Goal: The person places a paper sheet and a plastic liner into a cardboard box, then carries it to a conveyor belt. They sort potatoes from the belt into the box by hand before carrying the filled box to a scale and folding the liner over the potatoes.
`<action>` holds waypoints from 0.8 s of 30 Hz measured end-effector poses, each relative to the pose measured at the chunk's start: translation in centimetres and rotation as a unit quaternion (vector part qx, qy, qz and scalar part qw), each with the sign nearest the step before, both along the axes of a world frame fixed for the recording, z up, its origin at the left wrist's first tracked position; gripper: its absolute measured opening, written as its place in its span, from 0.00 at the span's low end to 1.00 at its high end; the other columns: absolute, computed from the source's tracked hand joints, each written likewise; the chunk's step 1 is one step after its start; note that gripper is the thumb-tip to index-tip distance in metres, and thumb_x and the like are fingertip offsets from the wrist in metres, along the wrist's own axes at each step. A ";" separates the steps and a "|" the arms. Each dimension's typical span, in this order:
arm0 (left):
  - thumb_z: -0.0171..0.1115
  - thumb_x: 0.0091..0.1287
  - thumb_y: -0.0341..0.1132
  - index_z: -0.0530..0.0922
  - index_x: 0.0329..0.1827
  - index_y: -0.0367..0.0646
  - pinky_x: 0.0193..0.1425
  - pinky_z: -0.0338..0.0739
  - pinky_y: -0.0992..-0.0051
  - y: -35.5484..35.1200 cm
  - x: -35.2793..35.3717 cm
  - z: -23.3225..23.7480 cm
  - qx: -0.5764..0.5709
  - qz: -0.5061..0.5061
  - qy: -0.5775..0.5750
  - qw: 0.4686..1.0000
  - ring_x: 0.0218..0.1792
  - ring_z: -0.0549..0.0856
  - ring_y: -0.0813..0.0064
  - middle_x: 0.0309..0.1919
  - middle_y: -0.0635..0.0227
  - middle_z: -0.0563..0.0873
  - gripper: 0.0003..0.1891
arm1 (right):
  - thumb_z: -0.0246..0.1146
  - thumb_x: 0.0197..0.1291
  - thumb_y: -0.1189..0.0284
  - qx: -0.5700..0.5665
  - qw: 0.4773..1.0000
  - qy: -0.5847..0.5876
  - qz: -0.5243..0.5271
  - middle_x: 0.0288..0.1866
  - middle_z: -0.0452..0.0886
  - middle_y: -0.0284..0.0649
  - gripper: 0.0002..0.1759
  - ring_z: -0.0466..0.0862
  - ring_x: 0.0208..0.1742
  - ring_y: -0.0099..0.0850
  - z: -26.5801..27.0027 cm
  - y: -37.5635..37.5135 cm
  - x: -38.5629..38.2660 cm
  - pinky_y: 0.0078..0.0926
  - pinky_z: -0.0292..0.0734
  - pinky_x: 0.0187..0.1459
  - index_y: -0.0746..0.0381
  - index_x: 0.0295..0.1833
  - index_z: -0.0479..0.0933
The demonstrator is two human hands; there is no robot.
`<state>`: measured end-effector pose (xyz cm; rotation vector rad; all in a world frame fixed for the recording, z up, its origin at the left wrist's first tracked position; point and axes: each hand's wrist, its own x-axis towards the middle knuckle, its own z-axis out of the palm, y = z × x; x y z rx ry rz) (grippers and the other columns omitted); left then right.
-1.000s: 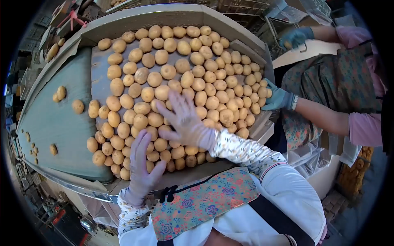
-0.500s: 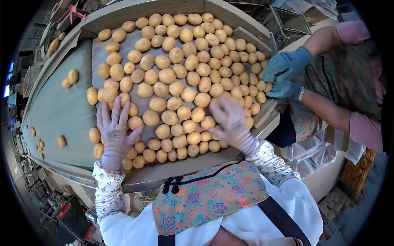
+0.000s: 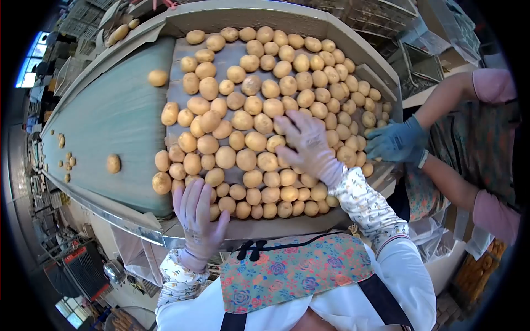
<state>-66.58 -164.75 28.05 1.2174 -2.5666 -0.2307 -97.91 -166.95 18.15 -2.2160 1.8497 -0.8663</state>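
Many round, tan potatoes [image 3: 255, 140] cover the grey sorting tray [image 3: 182, 49] in front of me. My left hand [image 3: 200, 218], in a thin pale glove, is at the tray's near left edge with fingers stretched out, its fingertips beside the nearest potatoes. Farther in on the right, my right hand [image 3: 309, 144], gloved the same way, rests over the potatoes with its fingers spread. Its palm hides the ones beneath, and I see nothing gripped in either hand.
On the left, a green conveyor belt [image 3: 105, 121] carries a few potatoes, one [image 3: 158, 78] close to the tray. At the tray's right end are a co-worker's blue-gloved hands [image 3: 398, 140]. A metal rim [image 3: 259, 9] borders the far side. Plastic bags [image 3: 430, 237] hang at right.
My left hand has drawn back from among the potatoes to the near edge. My right hand has moved left across the potatoes. The whole view has shifted, putting the tray farther right.
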 end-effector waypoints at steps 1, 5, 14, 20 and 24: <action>0.71 0.55 0.34 0.68 0.73 0.35 0.79 0.55 0.45 0.4 0.5 0.1 -0.024 0.007 0.019 0.999 0.73 0.70 0.49 0.71 0.50 0.72 0.40 | 0.70 0.57 0.56 0.065 0.997 -0.033 0.017 0.60 0.73 0.49 0.34 0.75 0.59 0.47 0.6 -1.4 -0.8 0.50 0.68 0.62 0.56 0.68 0.73; 0.69 0.55 0.26 0.64 0.75 0.34 0.80 0.56 0.47 1.4 1.5 -0.1 -0.058 0.068 0.092 0.992 0.74 0.67 0.45 0.71 0.48 0.72 0.41 | 0.69 0.56 0.52 -0.008 0.998 -0.060 -0.003 0.71 0.68 0.54 0.41 0.67 0.71 0.59 -0.1 -1.3 3.5 0.57 0.60 0.70 0.54 0.73 0.69; 0.68 0.60 0.24 0.62 0.75 0.32 0.62 0.78 0.63 1.1 1.6 0.2 -0.020 0.118 0.175 0.977 0.62 0.78 0.55 0.69 0.49 0.73 0.39 | 0.69 0.58 0.50 -0.080 0.993 -0.083 0.031 0.71 0.73 0.49 0.41 0.67 0.76 0.47 0.7 -5.5 4.9 0.53 0.58 0.75 0.60 0.73 0.71; 0.60 0.68 0.25 0.56 0.80 0.34 0.70 0.70 0.66 2.0 3.3 -1.8 0.068 0.175 0.310 0.932 0.60 0.78 0.70 0.72 0.55 0.71 0.37 | 0.60 0.67 0.49 -0.002 0.997 0.044 0.060 0.77 0.67 0.48 0.40 0.63 0.78 0.46 0.5 -9.4 6.7 0.53 0.48 0.78 0.63 0.76 0.64; 0.60 0.70 0.28 0.62 0.78 0.36 0.72 0.68 0.65 1.6 3.2 -1.6 0.088 0.203 0.340 0.914 0.64 0.76 0.68 0.71 0.57 0.73 0.33 | 0.64 0.63 0.52 0.014 0.998 0.023 0.056 0.75 0.67 0.49 0.39 0.64 0.76 0.51 0.3 -1.3 5.8 0.58 0.49 0.77 0.64 0.74 0.66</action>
